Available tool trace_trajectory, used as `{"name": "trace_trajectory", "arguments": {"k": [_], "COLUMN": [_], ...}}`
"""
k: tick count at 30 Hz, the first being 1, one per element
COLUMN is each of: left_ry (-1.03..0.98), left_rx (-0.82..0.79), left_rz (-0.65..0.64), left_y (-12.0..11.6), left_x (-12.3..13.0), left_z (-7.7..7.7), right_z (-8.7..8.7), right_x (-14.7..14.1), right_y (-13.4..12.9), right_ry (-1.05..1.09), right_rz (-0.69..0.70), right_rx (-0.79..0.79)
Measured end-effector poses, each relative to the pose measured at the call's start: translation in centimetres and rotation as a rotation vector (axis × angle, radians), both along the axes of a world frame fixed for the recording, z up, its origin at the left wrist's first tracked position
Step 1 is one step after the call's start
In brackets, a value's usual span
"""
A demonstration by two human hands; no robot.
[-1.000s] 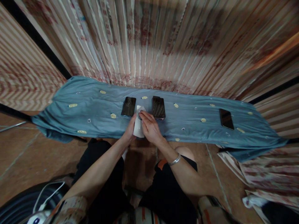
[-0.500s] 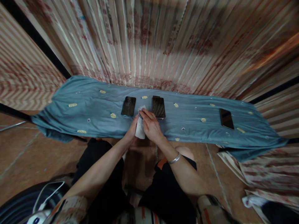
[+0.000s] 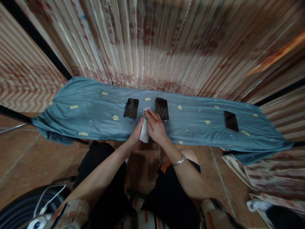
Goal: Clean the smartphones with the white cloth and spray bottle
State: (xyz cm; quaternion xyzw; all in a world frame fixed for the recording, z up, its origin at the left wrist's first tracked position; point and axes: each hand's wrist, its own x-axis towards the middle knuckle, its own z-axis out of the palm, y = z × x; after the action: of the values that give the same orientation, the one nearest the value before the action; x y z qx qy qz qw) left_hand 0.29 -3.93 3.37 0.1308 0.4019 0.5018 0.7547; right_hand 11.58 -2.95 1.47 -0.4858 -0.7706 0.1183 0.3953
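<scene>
My left hand (image 3: 136, 131) is closed along the left edge of a whitish flat slab (image 3: 144, 133), which is tilted at the near edge of the blue cloth. Its exact kind is hard to make out. The fingers of my right hand (image 3: 156, 126) are bent over the slab's upper end, pressing a crumpled white tissue (image 3: 146, 109) there. A dark phone (image 3: 131, 108) lies just beyond my left hand. Beyond my right hand lies a small stack of dark phones (image 3: 161, 108).
The blue patterned cloth (image 3: 195, 127) covers a long narrow table. Another dark phone (image 3: 231, 121) lies toward its right end. Striped curtains (image 3: 152, 47) hang behind, with dark poles at the sides. A white power strip (image 3: 39, 221) sits on a coiled black hose (image 3: 14, 208) at lower left.
The slab and both hands have shifted slightly to the right, and the slab looks narrower, turned more on its edge. The phones on the cloth have not moved.
</scene>
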Motion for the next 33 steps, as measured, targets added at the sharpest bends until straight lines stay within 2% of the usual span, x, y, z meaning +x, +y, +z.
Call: {"name": "trace_trajectory", "arguments": {"k": [7,12,19,27,33], "left_ry": [-0.001,-0.016,-0.094,-0.043,-0.044], "left_rx": [0.028,-0.014,-0.023,-0.046,-0.017], "left_rz": [0.119,0.186,0.163,0.15,0.121], "left_y": [0.8,1.0,1.1,1.5,1.8], "left_x": [-1.0,-1.6,-0.9,-2.4,-2.0], "left_z": [0.2,0.2,0.5,0.4,-0.5], "right_z": [-0.3,-0.1,-0.5,0.1,-0.2], "right_x": [-1.2,-1.8,-1.3,-2.5,-2.2], "right_y": [-1.2,-1.9,-1.5,-3.0,-2.4], "right_ry": [-0.032,-0.026,0.001,-0.017,-0.002], "right_rz": [0.092,0.161,0.11,0.217,0.18], "right_rx": [-0.011,-0.025,-0.019,-0.006,0.002]}}
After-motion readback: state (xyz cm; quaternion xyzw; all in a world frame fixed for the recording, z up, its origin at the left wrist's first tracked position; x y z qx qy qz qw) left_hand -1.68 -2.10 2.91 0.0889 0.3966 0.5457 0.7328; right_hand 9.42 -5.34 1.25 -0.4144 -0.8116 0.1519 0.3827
